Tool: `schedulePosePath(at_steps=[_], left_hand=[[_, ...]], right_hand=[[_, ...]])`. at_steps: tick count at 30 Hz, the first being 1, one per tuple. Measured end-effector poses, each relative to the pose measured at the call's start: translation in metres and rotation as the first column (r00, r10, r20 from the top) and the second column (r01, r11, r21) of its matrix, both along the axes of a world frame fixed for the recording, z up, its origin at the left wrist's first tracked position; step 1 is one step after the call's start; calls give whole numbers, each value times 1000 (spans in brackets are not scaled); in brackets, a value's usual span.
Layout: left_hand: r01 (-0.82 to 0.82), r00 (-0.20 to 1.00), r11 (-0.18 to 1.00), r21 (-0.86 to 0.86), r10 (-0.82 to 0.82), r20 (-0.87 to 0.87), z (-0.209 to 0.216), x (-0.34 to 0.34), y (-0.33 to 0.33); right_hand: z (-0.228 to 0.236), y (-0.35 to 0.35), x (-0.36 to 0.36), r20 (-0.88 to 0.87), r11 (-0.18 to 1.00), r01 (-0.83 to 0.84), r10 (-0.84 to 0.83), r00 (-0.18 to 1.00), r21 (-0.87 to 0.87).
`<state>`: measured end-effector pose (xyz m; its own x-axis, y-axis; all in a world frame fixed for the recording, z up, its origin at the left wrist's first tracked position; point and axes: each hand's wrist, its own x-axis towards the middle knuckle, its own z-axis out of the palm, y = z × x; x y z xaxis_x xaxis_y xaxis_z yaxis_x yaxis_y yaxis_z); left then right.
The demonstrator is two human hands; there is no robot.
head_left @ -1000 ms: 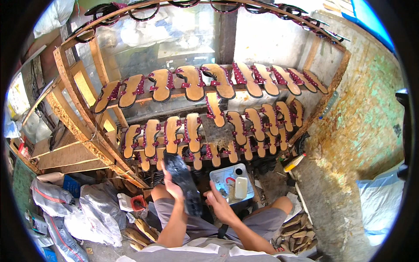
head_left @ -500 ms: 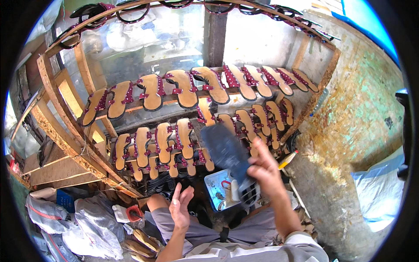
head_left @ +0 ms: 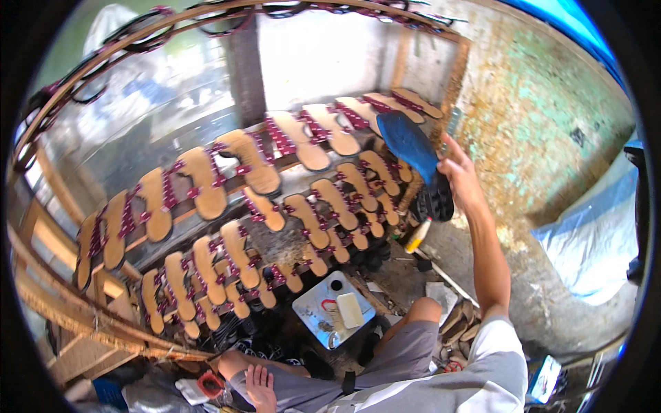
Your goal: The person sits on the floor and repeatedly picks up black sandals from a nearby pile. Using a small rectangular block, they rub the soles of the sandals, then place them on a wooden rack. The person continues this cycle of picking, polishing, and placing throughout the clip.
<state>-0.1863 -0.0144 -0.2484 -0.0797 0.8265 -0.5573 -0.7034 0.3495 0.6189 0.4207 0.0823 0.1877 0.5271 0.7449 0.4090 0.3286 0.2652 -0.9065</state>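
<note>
My right hand is stretched out at the right, its fingers closed round a dark shoe sole. The sole slants up and left from the hand, in front of the right end of a wooden rack. Tan-footbed sandals with dark red, white-dotted straps stand along the rack in rows. Low by my left thigh, my left hand holds nothing, fingers extended. Between my knees and the rack is a small blue-and-white table bearing a pale block, a dark round pot and a red-handled item.
A yellow bottle with a red tip leans below the sole. Loose tan soles lie beside my right leg. A white sheet hangs by the stained wall. A red container sits beside my left knee, near the wooden frame.
My right hand has carried the sole up and right, from above the small table to the rack's right end. My left hand has dropped toward my thigh. The view has turned right.
</note>
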Motion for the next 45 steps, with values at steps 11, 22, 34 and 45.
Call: schedulePosePath(at_steps=[11, 22, 34, 45], left_hand=[[144, 953, 989, 42, -127, -277, -4, 27, 28], [108, 930, 994, 17, -95, -356, 7, 27, 7], [-132, 964, 988, 86, 148, -222, 86, -16, 2], [-519, 832, 829, -207, 435, -345, -154, -142, -68]], right_hand=[[106, 203, 257, 446, 906, 416, -338, 829, -85], [76, 263, 291, 893, 650, 760, -346, 289, 6], [-186, -38, -83, 648, 971, 111, 53, 760, -210], [-357, -114, -179, 189, 598, -173, 493, 849, -783]])
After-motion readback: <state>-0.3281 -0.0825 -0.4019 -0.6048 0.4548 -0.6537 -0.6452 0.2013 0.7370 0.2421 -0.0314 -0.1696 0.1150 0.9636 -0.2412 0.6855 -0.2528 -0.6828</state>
